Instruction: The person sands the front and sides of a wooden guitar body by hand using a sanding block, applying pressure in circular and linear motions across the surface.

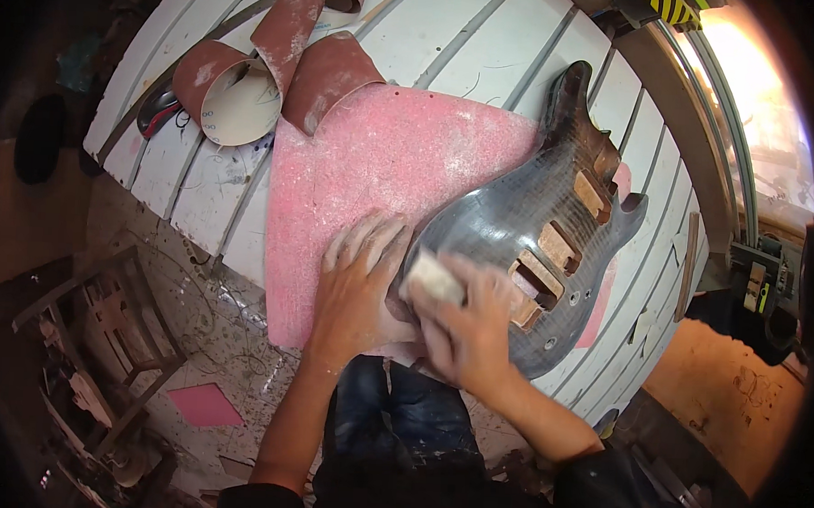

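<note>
A dark electric guitar body [485, 223] with routed, bare-wood cavities lies on a dusty pink mat [365, 175]. Its narrower horn end points away to the upper right. My right hand [478, 325], partly smeared by motion, grips a pale block [435, 281] against the guitar's near left edge. The block looks like a sanding block, but blur hides its detail. Beside that edge, my left hand [363, 268] rests with fingers stretched out over the mat, its inner side close to or touching the guitar. Whitish dust coats its fingers.
Curled reddish-brown sandpaper sheets [333, 74] lie at the far left of the white slatted table [471, 39]. A wooden stick [687, 266] lies along the table's right side. A wooden chair-like frame [117, 350] and a pink piece [205, 405] are on the floor at left.
</note>
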Tool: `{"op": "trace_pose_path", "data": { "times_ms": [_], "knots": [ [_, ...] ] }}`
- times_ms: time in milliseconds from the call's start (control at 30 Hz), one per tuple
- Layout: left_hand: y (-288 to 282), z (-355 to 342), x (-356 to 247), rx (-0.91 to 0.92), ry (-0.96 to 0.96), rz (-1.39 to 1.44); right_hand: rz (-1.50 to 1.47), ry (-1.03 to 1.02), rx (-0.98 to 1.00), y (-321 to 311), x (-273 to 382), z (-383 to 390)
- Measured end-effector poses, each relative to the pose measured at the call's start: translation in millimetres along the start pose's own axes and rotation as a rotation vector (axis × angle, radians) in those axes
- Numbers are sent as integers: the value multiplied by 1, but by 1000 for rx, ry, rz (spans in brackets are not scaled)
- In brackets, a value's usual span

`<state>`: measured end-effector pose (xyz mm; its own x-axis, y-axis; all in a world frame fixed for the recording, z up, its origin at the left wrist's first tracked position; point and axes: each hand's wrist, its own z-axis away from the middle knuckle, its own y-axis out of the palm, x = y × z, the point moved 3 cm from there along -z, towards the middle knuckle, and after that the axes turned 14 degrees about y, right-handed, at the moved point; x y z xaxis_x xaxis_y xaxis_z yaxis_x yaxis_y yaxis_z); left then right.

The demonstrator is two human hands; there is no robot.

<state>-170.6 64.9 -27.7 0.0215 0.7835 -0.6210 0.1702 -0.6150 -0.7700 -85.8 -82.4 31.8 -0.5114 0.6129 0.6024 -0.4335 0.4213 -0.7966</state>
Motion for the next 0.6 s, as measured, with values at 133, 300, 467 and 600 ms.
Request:
{"op": "trace_pose_path", "data": {
  "times_ms": [133,300,467,600],
  "knots": [
    [-5,-2,-2,13,-13,38,-11,14,-122,-23,-3,-46],
    [-5,-2,-2,5,-19,44,8,42,-71,-22,-15,-21],
    [-7,-1,-3,-23,-9,44,-4,10,-129,-3,-15,-22],
    [-2,5,0,-19,38,-26,-11,-68,-34,7,-2,25]
  ]
}}
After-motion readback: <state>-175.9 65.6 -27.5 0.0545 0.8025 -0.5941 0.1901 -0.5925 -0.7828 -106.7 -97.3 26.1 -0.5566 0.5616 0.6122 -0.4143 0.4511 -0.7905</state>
